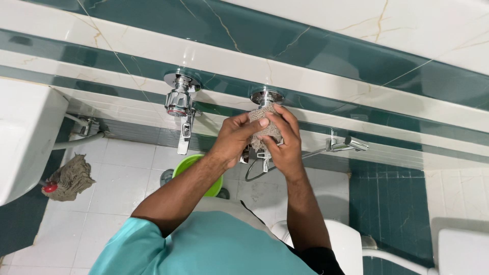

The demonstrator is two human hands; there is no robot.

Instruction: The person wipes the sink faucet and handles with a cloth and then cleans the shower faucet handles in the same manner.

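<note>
You have both hands on a coarse, tan scrub cloth, a knitted or woven piece with a rough, open weave, wrapped around the right-hand wall tap. Only that tap's round chrome flange shows, at 12 o'clock from the cloth; a bit of its chrome lower part peeks out beneath at 6 o'clock.

Your left hand comes in from 8 o'clock, fingers curled and pressed onto the cloth's left side. Your right hand comes up from 5 o'clock, its fingers laid across the front of the cloth and closed over it. Both hands are clamped on the cloth, touching each other at the fingertips.

At 9 o'clock from the cloth, well apart, the second chrome tap stands bare: a faceted, polished body with a flat lever hanging down. At 3 o'clock a chrome hand sprayer rests in a wall bracket, its ribbed metal hose looping under your hands.

The wall is glossy tile, in white marble-look and deep teal bands, smooth and reflective. There is open wall between the two taps and between the cloth and the sprayer.

Lower down, at 7 o'clock, a round lime-green bucket sits on pale floor tiles, partly behind your left forearm. Far off at 9 o'clock a shaggy brown mop head lies beside a white basin's edge. A white toilet rim shows at 5 o'clock.
</note>
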